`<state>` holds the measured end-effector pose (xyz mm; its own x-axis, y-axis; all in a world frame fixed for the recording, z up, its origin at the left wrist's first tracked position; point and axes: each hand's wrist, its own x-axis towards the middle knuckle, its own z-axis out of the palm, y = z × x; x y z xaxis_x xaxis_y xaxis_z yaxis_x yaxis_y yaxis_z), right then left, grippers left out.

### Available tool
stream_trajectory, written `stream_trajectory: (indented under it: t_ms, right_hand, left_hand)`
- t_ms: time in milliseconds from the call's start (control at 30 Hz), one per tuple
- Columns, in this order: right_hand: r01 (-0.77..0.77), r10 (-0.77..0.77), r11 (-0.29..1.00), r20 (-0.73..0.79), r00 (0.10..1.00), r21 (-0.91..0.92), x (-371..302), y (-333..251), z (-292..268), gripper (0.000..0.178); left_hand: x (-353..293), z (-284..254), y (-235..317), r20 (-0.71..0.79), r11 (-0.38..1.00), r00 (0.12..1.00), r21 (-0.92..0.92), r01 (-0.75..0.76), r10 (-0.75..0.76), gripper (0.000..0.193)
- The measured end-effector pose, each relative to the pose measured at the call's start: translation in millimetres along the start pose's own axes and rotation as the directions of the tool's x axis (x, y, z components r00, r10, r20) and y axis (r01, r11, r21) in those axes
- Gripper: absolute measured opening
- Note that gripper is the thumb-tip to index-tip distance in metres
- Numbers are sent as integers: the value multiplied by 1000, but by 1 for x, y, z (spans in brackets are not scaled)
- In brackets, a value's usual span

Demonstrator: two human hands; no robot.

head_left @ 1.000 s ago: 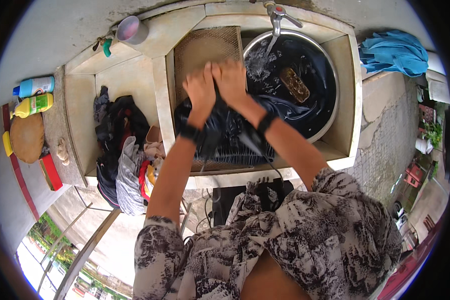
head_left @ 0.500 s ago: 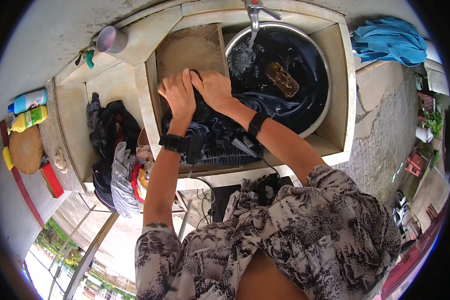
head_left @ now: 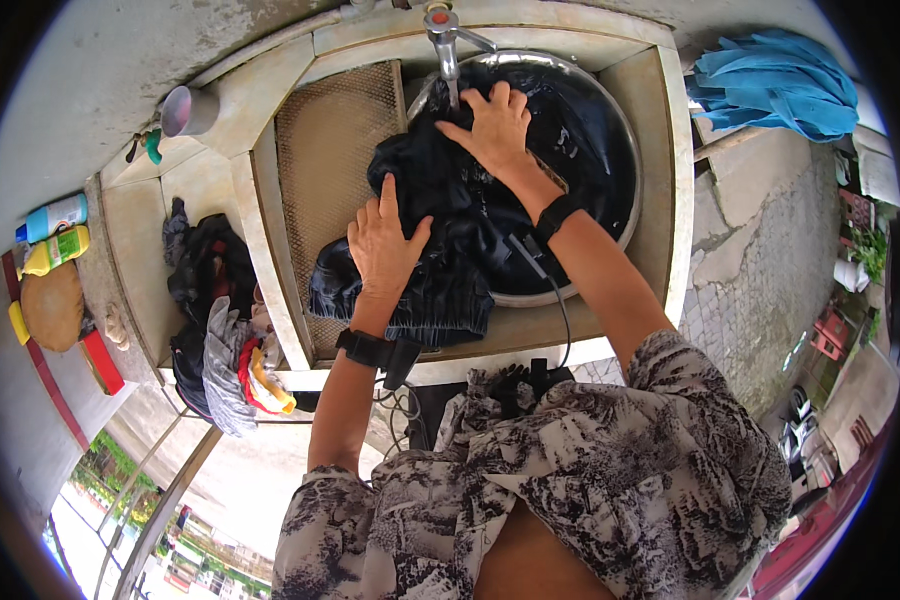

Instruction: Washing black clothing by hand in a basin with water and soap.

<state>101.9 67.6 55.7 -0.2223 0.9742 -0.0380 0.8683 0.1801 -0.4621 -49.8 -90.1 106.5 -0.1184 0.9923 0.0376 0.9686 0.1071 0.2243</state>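
Note:
A wet black garment with a gathered elastic waistband (head_left: 440, 310) lies over the textured washing board (head_left: 315, 140) and into the round metal basin (head_left: 638, 190). My left hand (head_left: 382, 248) rests on the cloth, its fingers spread. Over the basin, my right hand (head_left: 497, 130) has its fingers apart and slightly bent at the dark cloth, just below the metal tap (head_left: 444, 40). Water runs from the spout. Dark water and more black fabric fill the basin. My right forearm mostly covers a brown oblong block there.
A pale tiled sink surround (head_left: 675, 150) encloses basin and board. In the left compartment sits a heap of dark and coloured clothes (head_left: 215, 280). A plastic cup (head_left: 190, 110) stands near a green tap (head_left: 153, 146). Blue cloth (head_left: 775, 85) hangs at right; bottles (head_left: 55, 250) stand far left.
My hands were pressed together on the bunched garment over the board. They have separated: the right moved to the basin under the tap, the left lies lower, and the garment has shifted toward the basin.

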Motion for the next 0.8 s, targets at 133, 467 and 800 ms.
stream_trajectory:
  t_ms: [133,467,800]
  right_hand:
    - [-39,67,992,236,970,-122,-19,3,14,53]
    - [-83,121,978,198,973,-193,-1,30,61,49]
    - [-160,246,800,-73,966,578,-36,-5,-33,37]
  left_hand:
    - [1,1,-1,101,1000,995,16,7,-9,78]
    - [8,8,2,37,999,999,-39,6,-4,66]
    - [-28,-66,-15,104,697,940,-645,313,-326,23]
